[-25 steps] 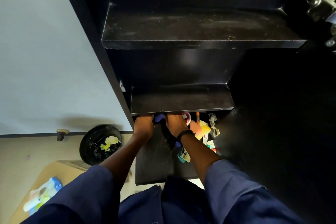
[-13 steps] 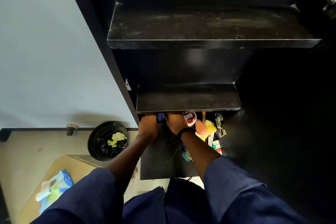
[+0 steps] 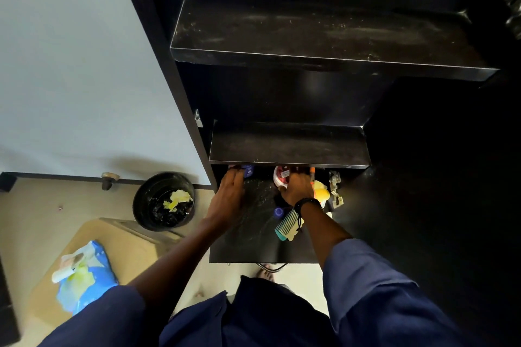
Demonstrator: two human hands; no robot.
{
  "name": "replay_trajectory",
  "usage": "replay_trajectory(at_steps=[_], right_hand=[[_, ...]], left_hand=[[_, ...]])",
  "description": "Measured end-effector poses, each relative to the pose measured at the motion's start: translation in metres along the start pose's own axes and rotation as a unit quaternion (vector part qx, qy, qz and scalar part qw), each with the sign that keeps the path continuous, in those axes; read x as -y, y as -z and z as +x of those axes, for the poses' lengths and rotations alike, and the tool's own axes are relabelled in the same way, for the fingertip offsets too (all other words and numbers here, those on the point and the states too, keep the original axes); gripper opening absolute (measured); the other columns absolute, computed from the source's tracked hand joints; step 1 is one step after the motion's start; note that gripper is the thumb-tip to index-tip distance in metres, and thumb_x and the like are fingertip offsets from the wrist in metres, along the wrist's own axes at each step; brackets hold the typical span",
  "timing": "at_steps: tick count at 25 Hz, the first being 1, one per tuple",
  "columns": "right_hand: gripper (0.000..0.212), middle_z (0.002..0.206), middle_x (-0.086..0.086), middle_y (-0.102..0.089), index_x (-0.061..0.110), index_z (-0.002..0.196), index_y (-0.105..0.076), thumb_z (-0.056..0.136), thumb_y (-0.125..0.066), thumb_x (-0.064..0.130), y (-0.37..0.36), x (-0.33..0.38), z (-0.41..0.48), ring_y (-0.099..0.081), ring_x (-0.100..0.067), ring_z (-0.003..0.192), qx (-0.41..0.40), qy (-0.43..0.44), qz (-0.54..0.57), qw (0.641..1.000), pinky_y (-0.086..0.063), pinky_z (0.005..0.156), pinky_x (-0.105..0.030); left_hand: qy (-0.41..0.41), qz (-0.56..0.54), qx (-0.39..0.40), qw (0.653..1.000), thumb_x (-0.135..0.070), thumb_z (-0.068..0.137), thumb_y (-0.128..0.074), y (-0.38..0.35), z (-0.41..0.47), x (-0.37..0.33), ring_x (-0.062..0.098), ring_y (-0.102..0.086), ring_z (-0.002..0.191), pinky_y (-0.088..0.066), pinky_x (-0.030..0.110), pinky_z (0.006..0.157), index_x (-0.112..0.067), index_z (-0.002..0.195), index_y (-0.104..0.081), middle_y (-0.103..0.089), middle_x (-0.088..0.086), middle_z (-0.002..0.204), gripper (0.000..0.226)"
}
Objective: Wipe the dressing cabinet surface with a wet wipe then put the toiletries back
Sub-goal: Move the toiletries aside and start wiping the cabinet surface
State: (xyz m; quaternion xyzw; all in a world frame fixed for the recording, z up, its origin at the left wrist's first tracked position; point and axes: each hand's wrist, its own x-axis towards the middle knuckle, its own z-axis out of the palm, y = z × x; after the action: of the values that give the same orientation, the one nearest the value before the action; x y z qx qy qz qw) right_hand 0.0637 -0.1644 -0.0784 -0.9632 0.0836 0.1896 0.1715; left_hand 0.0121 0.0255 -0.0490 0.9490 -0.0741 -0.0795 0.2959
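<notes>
the two hands, bunched together under the lower black shelf (image 3: 287, 146) a moment ago, are now spread apart: the left hand (image 3: 228, 194) is stretched with nearly straight fingers to a small blue-capped bottle (image 3: 248, 170) under the shelf's left end, while the right hand (image 3: 297, 191) is curled round a red-and-white round tub (image 3: 282, 176) under its middle. a streaked black cabinet floor (image 3: 253, 228) is bared between them, so wiping is judged finished and the toiletries are being spaced out, with a teal plastic comb (image 3: 286, 224) left lying in front of the shelf.
</notes>
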Motion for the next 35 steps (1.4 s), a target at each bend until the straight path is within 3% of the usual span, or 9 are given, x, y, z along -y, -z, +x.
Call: replay_trajectory(at_steps=[3,9,16,20,25,31,35], right_hand=[[0.055,0.131,-0.015,-0.056,0.01,0.132,-0.049,0.087,-0.061,0.039,-0.007,-0.005,0.018,-0.048,-0.033,0.124,0.03,-0.002,0.013,0.999,-0.034,0.109,-0.04],[0.064,0.142,-0.016,-0.044,0.009,0.141,-0.037,0.09,-0.061,0.039,-0.011,-0.004,0.032,-0.042,-0.034,0.13,0.032,0.021,-0.04,0.998,-0.035,0.107,-0.039],[0.052,0.109,-0.012,-0.064,0.01,0.112,-0.06,0.074,-0.071,0.045,-0.027,0.009,0.012,-0.058,-0.032,0.107,-0.029,0.019,0.014,0.999,-0.044,0.092,-0.036],[0.082,0.128,-0.015,-0.047,0.01,0.132,-0.042,0.065,-0.078,0.042,-0.047,0.031,-0.017,-0.047,-0.034,0.117,-0.017,0.031,0.058,0.998,-0.04,0.1,-0.04],[0.088,0.146,-0.012,-0.034,0.013,0.145,-0.027,0.075,-0.076,0.035,-0.073,0.067,-0.027,-0.036,-0.031,0.134,0.036,0.053,0.105,0.992,-0.036,0.109,-0.038],[0.081,0.149,-0.015,-0.031,0.014,0.145,-0.029,0.08,-0.072,0.035,-0.086,0.097,-0.015,-0.032,-0.032,0.136,0.033,0.062,0.061,0.996,-0.036,0.11,-0.041],[0.087,0.152,-0.014,-0.026,0.014,0.147,-0.025,0.078,-0.074,0.037,-0.095,0.097,-0.014,-0.028,-0.033,0.139,0.045,0.068,0.073,0.994,-0.035,0.111,-0.045]], left_hand=[[-0.001,-0.004,0.012,1.0,-0.011,0.091,-0.051,-0.003,-0.001,0.01,0.025,-0.033,0.134,-0.036,0.036,0.106,-0.013,0.145,-0.025,-0.03,0.011,0.148,0.06],[0.026,0.018,0.019,0.999,-0.015,0.094,-0.048,-0.007,-0.007,0.027,0.028,-0.033,0.135,-0.038,0.037,0.108,-0.012,0.145,-0.026,-0.027,0.012,0.15,0.056],[0.028,0.008,0.041,0.999,-0.011,0.092,-0.05,-0.002,-0.019,0.035,0.026,-0.034,0.134,-0.04,0.036,0.106,-0.011,0.144,-0.026,-0.027,0.01,0.148,0.058],[0.028,0.012,0.053,0.998,-0.009,0.093,-0.049,0.003,-0.026,0.041,0.026,-0.028,0.139,-0.032,0.034,0.111,-0.011,0.147,-0.023,-0.022,0.01,0.152,0.06],[0.027,0.026,0.058,0.998,-0.01,0.094,-0.049,0.005,-0.036,0.052,0.025,-0.013,0.146,-0.021,0.032,0.116,-0.011,0.15,-0.015,-0.011,0.008,0.158,0.065],[0.021,0.062,0.079,0.995,-0.017,0.094,-0.047,0.007,-0.043,0.075,0.02,-0.001,0.147,-0.006,0.029,0.115,-0.021,0.151,-0.01,-0.005,0.002,0.16,0.068],[0.021,0.075,0.094,0.992,-0.02,0.095,-0.046,0.005,-0.047,0.081,0.018,0.0,0.147,-0.001,0.028,0.113,-0.023,0.15,-0.008,-0.004,0.001,0.16,0.067]])
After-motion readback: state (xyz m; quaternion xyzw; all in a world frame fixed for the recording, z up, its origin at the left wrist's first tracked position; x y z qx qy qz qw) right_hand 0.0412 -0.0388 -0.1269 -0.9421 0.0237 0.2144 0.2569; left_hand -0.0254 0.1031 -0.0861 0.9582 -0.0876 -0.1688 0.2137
